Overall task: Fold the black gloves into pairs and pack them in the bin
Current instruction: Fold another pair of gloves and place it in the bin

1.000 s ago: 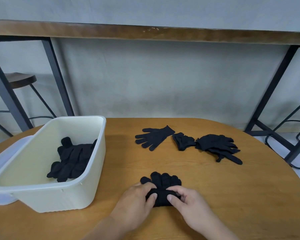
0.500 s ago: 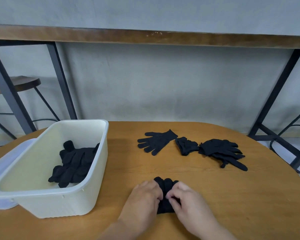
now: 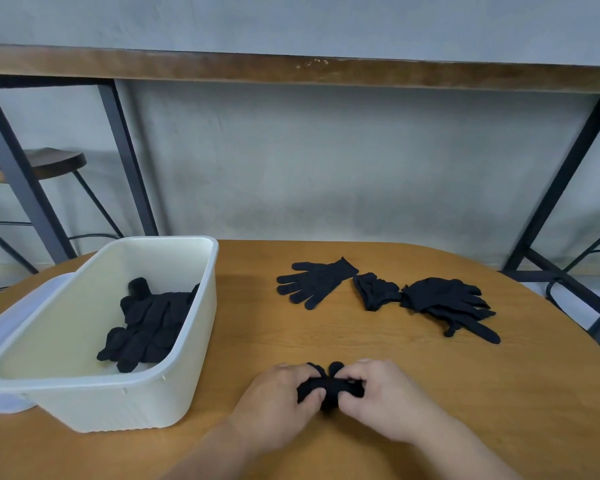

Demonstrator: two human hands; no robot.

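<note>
Showing the fold in progress: a bundled pair of black gloves (image 3: 329, 389) is being pinched at the near edge of the round wooden table (image 3: 395, 375), the left hand (image 3: 278, 400) and the right hand (image 3: 385, 396) both being curled onto it, thumbs and fingers clamped on the fabric from either side. The cream plastic bin (image 3: 125, 407) is standing just to the left, resting on a pale lid (image 3: 0, 341). The knit is judged likely to spring open if either pinch is being relaxed before the cuff is turned over, and the bundle could unroll when being carried across to the bin. One heap of folded gloves (image 3: 149, 323) is lying inside the bin; its pairs cannot be counted. Farther back, one flat glove (image 3: 316, 282), one crumpled glove (image 3: 374, 292) and one stacked pile of gloves (image 3: 447, 303) are waiting.
</note>
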